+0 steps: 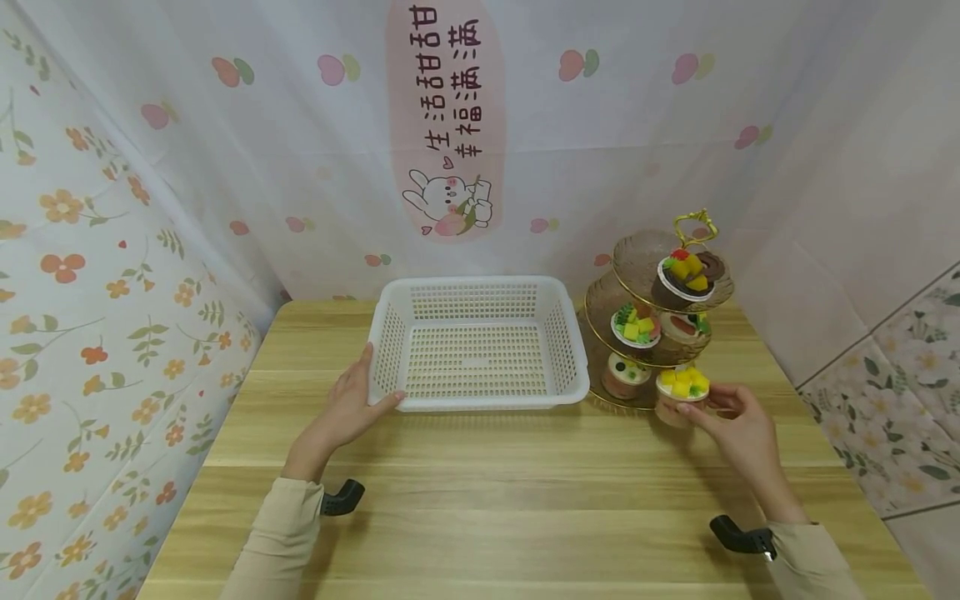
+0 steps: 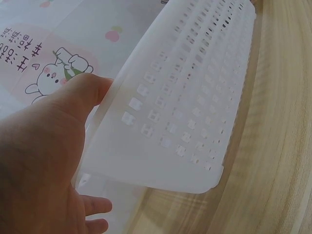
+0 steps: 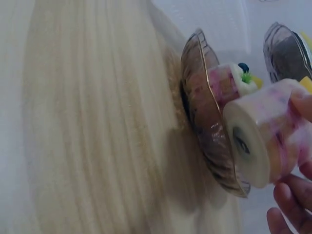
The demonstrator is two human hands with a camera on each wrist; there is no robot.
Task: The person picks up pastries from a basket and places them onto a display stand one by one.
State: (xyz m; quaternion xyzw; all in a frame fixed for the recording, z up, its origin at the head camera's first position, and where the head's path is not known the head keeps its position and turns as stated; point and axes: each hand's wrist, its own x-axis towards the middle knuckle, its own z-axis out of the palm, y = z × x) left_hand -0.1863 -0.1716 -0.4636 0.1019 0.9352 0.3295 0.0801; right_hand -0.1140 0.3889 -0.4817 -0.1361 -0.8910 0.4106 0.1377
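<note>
A white plastic basket (image 1: pixel 476 402) stands on the table, nothing inside it. My left hand (image 1: pixel 350 402) holds its front left corner, thumb on the front rim and the other fingers along the left side. In the left wrist view the thumb (image 2: pixel 92 90) lies at the basket's rim (image 2: pixel 109 97). My right hand (image 1: pixel 742 425) pinches a toy dessert cup (image 1: pixel 682 385) topped with yellow cubes. In the right wrist view this cup (image 3: pixel 273 131) is tilted, its base overlapping the bottom tier (image 3: pixel 209 122) of the dessert stand.
The three-tier dessert stand (image 1: pixel 697 227) with a gold handle is right of the basket. It bears several more dessert cups, such as one with green and yellow topping (image 1: pixel 636 327) and one with white topping (image 1: pixel 627 372). A printed curtain (image 1: pixel 315 167) hangs behind the wooden table (image 1: pixel 480 500).
</note>
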